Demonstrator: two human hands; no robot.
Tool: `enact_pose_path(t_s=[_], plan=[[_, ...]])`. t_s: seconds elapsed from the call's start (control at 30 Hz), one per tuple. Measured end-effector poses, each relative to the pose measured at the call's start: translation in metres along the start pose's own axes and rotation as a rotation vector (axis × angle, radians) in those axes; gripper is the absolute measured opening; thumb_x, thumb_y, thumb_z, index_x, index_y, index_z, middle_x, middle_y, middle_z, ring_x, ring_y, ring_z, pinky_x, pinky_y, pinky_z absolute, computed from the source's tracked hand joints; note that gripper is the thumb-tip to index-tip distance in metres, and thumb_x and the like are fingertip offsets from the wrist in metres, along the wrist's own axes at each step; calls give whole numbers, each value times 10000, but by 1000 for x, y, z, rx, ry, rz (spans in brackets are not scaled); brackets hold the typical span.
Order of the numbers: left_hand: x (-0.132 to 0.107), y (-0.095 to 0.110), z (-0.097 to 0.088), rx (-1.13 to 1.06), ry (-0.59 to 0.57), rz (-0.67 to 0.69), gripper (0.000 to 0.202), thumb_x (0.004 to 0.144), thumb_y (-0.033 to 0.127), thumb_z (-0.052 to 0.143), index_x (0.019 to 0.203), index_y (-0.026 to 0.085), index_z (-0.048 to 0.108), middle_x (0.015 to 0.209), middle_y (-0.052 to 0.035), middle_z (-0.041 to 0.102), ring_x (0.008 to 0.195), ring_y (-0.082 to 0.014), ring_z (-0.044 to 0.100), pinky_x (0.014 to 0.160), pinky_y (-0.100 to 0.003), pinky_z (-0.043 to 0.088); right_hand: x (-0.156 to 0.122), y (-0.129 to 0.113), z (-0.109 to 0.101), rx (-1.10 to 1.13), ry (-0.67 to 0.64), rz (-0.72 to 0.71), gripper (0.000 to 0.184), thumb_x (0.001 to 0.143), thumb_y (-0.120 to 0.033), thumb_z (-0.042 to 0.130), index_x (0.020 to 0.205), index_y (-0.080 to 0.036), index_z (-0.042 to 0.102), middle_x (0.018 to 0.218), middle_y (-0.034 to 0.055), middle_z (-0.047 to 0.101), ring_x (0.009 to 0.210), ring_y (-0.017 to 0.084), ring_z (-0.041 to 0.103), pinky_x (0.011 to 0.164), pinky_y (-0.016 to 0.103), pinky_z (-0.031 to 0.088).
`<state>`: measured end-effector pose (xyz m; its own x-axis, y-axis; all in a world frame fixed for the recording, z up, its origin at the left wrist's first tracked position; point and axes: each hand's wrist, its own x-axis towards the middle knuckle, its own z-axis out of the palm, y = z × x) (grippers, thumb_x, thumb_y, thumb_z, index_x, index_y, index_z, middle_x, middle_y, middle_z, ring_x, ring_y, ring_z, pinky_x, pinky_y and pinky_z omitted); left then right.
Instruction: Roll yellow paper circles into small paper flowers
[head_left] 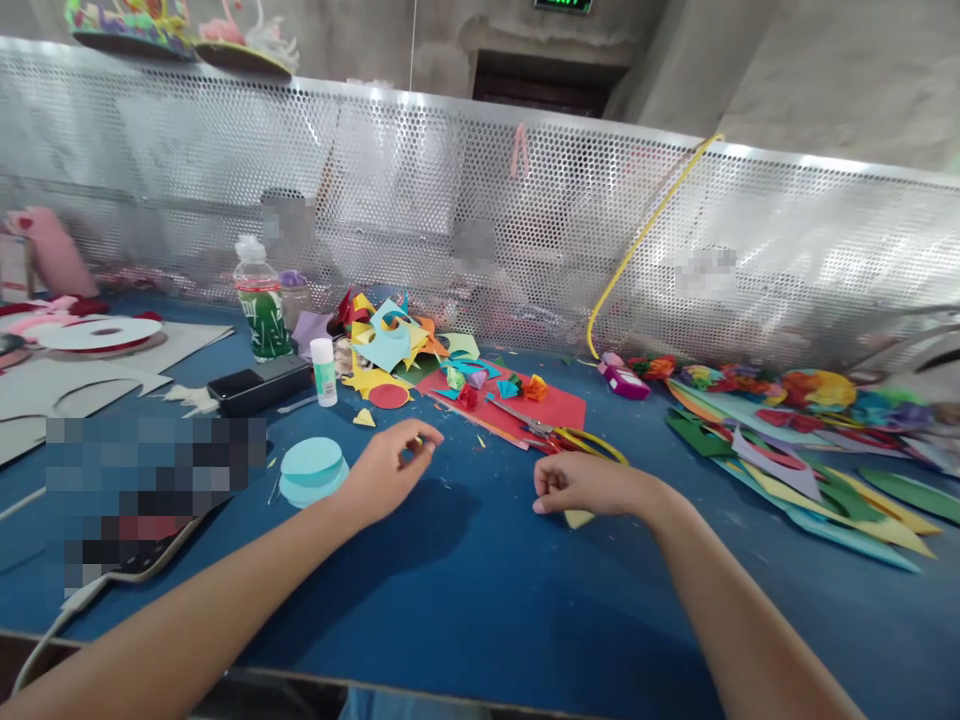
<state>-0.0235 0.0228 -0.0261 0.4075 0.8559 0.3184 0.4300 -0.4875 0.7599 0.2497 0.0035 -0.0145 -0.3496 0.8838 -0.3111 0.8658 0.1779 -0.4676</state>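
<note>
A blue table (480,620) stands against a perforated metal screen (420,200). The scissors (551,435), with yellow and red handles, lie partly on red paper (561,408), just beyond the right hand (589,483); its fingers are loosely curled over a small yellow scrap (580,519), and whether they grip anything I cannot tell. The left hand (390,465) has thumb and forefinger bent nearly together, any hold unclear, just beside a stack of light blue paper circles (311,462). Beyond these stand a glue stick (325,375) and a green-labelled bottle (264,312); coloured paper cutouts (787,475) lie at the right
</note>
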Motion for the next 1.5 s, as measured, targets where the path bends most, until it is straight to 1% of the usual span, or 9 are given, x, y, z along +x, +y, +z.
enact_pose_path(t_s=[0.13,0.37,0.53,0.7,0.83,1.07,1.17,1.33,1.5], plan=[[-4,2,6,94,-223,105,203,775,212,434,898,204,596,875,-26,613,707,-128,542,565,-215,411,0,-2,-1,0,-26,9,222,697,-415,588,708,-193,597,560,-27,508,515,111,465,446,204,320],[-3,0,7,111,-279,60,219,792,244,422,913,218,604,888,-24,622,731,-144,550,602,-230,420,-25,-23,-18,58,67,-30,329,779,-500,466,847,-208,601,780,25,613,710,166,565,599,247,416],[-2,-1,9,123,-307,62,230,790,257,418,909,222,612,897,-22,628,732,-152,550,604,-236,414,-58,-4,9,-121,236,208,411,664,-433,625,990,-190,572,1035,102,587,924,272,551,767,362,417],[-1,-2,11,134,-313,82,224,786,259,427,893,234,622,882,-10,636,701,-152,547,591,-242,395,-78,9,36,-63,388,160,247,778,-310,483,978,-191,564,1008,86,611,909,244,564,802,382,422],[-4,-1,10,110,-295,89,229,805,288,418,890,223,621,866,-15,629,673,-141,534,573,-239,392,-69,-8,38,112,557,175,224,791,-242,427,958,-187,567,937,77,636,855,223,594,757,362,465],[-5,2,13,-423,-303,-93,436,700,351,606,1081,187,474,971,-60,604,794,-164,579,525,-228,455,-2,-67,41,651,519,-142,214,777,-294,496,953,-174,528,898,48,577,764,161,590,591,281,541],[0,-2,12,-573,-250,-177,328,692,301,616,964,145,519,792,-39,619,721,-148,589,524,-226,468,26,-80,45,706,465,-261,208,800,-301,478,969,-187,519,917,38,574,751,144,592,612,279,544],[8,-11,9,-658,-43,-335,224,715,299,588,865,140,537,632,8,589,583,-107,581,508,-202,458,51,-60,54,383,636,-479,242,852,-189,356,1042,-204,504,1099,91,516,925,173,561,735,338,515],[10,-11,11,-657,-49,-408,209,714,293,581,846,141,526,608,14,574,559,-107,569,517,-215,465,52,-44,56,18,704,-687,253,780,-149,507,1026,-193,549,1145,107,497,1108,215,447,935,389,361]])
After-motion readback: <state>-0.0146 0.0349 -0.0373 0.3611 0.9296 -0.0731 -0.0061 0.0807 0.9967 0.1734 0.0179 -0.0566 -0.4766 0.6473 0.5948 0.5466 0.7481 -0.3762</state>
